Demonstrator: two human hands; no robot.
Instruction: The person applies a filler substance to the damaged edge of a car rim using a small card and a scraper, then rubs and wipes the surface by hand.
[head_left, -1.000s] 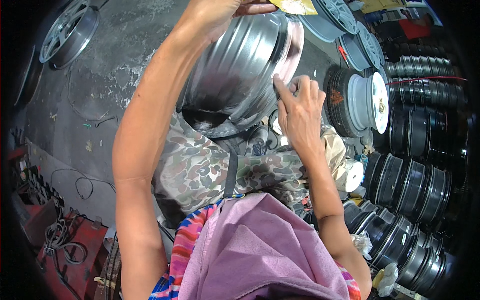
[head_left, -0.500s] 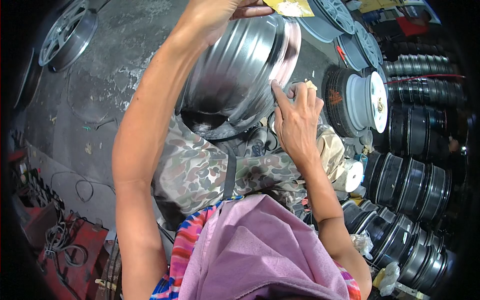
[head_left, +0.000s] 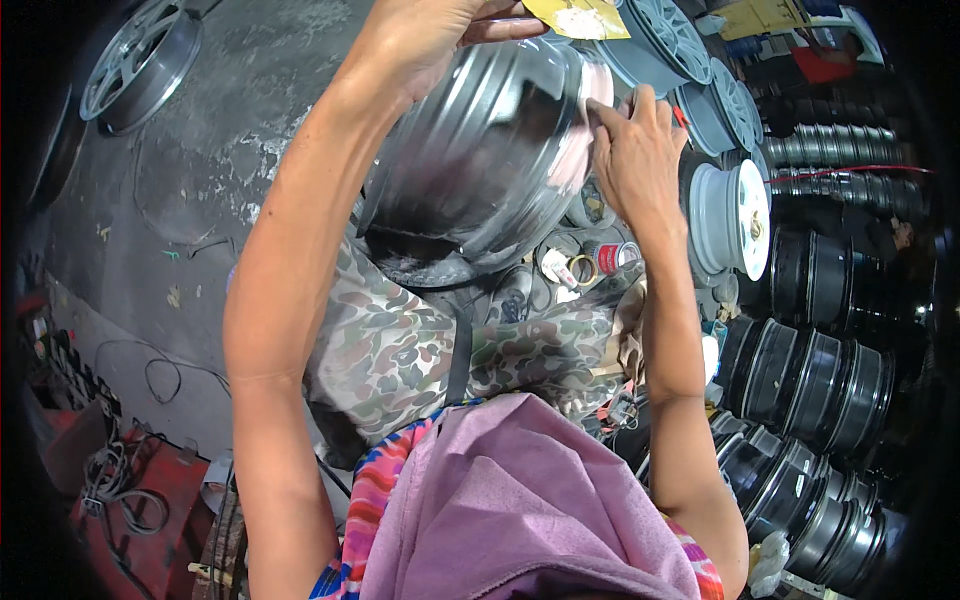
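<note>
A shiny bare-metal wheel rim point(head_left: 460, 160) rests on its side in front of my knees. Along its right edge runs a pinkish band point(head_left: 572, 160) that looks like smeared filler. My left hand point(head_left: 425, 40) is above the rim at the top, its fingers closed on a yellow sheet point(head_left: 600, 24) bearing a whitish lump. My right hand point(head_left: 645, 165) lies at the band, forefinger reaching onto it and the other fingers bent. Whatever those fingers grip is hidden.
Beside my right forearm stand a red-labelled can point(head_left: 615, 256) and a tape roll point(head_left: 582, 269). A white wheel point(head_left: 715, 215) and grey wheels point(head_left: 715, 105) are on the right, with stacked dark rims point(head_left: 810, 375) beyond. A red machine point(head_left: 130, 500) with cables sits lower left.
My right hand has moved up and to the right along the rim's edge. The small yellowish piece seen at its fingers earlier is now out of sight. My left hand has hardly moved.
</note>
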